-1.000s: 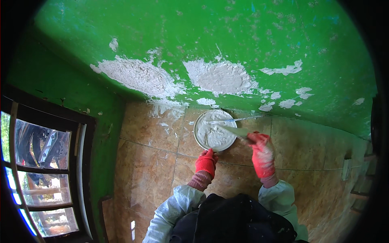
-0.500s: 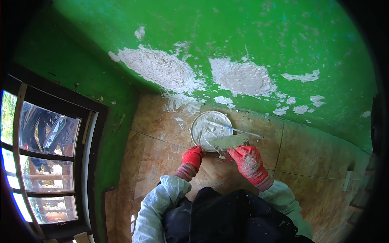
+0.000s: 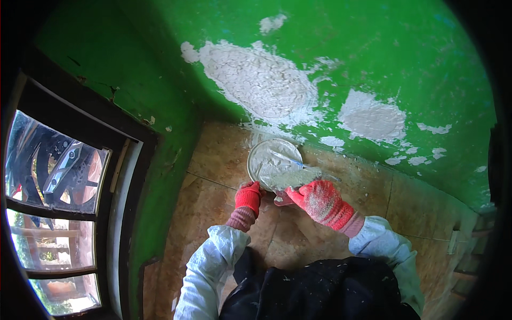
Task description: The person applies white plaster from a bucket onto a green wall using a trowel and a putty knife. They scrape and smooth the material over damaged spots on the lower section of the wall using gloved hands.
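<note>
A round tub (image 3: 249,165) of wet white plaster (image 3: 265,166) stands on the floor close to the green wall. My left hand (image 3: 248,196), in a red knitted glove, is closed at the tub's near left rim. In my right hand (image 3: 321,200), gloved in red and smeared with plaster, is a trowel (image 3: 302,178). Its wide, plaster-coated blade lies over the tub's near right edge. A thin stick-like tool (image 3: 288,158) rests in the plaster and sticks out over the right rim, partly hidden behind the blade.
Rough plaster patches cover the wall, a large one (image 3: 261,82) on the left and a smaller one (image 3: 372,116) to its right. Brown floor tiles (image 3: 290,237) lie below. At the left is a dark-framed glazed door or window (image 3: 58,224).
My view has shifted, so the wall patches sit further right. The right hand with the trowel has come further over the tub, its blade now nearer the plaster. My left hand stays at the rim.
</note>
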Demonstrator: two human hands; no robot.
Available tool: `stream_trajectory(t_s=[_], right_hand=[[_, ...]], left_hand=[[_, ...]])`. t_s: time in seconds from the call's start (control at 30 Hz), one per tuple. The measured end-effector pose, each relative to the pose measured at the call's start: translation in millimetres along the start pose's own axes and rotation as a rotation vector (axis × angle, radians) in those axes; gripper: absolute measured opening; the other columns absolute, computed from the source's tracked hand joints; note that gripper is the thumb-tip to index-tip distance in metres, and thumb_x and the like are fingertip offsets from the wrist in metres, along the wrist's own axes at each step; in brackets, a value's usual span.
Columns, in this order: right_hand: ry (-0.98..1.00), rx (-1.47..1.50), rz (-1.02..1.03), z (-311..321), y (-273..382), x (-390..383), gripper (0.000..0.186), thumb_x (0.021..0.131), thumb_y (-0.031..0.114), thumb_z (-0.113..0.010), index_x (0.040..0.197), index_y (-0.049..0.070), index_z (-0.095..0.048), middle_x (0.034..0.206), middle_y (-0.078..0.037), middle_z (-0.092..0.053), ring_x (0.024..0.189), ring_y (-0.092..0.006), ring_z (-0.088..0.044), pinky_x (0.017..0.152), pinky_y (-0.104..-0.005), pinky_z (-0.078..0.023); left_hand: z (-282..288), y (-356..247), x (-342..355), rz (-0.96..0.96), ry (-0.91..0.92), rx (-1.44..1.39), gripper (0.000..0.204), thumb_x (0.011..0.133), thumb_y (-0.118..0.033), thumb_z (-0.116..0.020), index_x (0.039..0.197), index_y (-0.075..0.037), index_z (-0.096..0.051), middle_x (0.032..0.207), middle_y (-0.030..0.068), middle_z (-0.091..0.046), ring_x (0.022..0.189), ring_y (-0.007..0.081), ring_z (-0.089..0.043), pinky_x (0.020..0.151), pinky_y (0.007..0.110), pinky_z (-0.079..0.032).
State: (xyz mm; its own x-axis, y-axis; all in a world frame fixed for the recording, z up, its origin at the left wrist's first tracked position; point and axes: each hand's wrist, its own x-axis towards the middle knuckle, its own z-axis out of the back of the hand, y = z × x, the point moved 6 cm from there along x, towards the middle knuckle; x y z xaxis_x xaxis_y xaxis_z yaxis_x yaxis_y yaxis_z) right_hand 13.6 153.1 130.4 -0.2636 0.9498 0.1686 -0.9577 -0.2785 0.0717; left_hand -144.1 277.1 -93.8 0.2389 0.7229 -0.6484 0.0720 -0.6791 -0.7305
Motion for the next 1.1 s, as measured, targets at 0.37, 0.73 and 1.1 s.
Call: stream_trajectory(t_s=[0.37, 0.73, 1.1], right_hand=[[0.044, -0.24, -0.014, -35.8, 52.1, 66.7, 0.037, 0.078, 0.017, -0.053, 0.115, 0.019, -0.059, 0.063, -0.002, -0.049, 0.06, -0.0215, -0.054, 0.049, -0.0373, -0.041], [0.184, -0.211, -0.164, -96.2, 66.0, 96.0, 0.028, 0.084, 0.02, -0.048, 0.11, 0.017, -0.056, 0.071, -0.004, -0.059, 0.064, -0.0223, -0.061, 0.05, -0.0391, -0.048], [0.381, 0.15, -0.469, -160.5, 48.0, 120.7, 0.038, 0.089, 0.021, -0.044, 0.126, 0.012, -0.042, 0.082, -0.014, -0.062, 0.073, -0.0313, -0.064, 0.056, -0.0436, -0.052]], left_hand=[[14.2, -46.5, -10.6, -0.13, 0.068, 0.163, 0.031, 0.088, -0.036, -0.048, 0.091, -0.009, -0.064, 0.068, 0.0017, -0.06, 0.044, 0.0131, -0.045, 0.042, 0.028, -0.036], [26.3, -47.4, -76.1, -0.355, -0.127, 1.169, 0.037, 0.092, -0.035, -0.045, 0.113, -0.008, -0.059, 0.098, 0.0084, -0.065, 0.091, 0.0193, -0.062, 0.077, 0.031, -0.047], [30.2, -58.0, -72.3, -0.127, -0.175, 0.213, 0.032, 0.088, -0.024, -0.054, 0.115, -0.007, -0.058, 0.1, 0.011, -0.065, 0.09, 0.0232, -0.062, 0.078, 0.031, -0.047]])
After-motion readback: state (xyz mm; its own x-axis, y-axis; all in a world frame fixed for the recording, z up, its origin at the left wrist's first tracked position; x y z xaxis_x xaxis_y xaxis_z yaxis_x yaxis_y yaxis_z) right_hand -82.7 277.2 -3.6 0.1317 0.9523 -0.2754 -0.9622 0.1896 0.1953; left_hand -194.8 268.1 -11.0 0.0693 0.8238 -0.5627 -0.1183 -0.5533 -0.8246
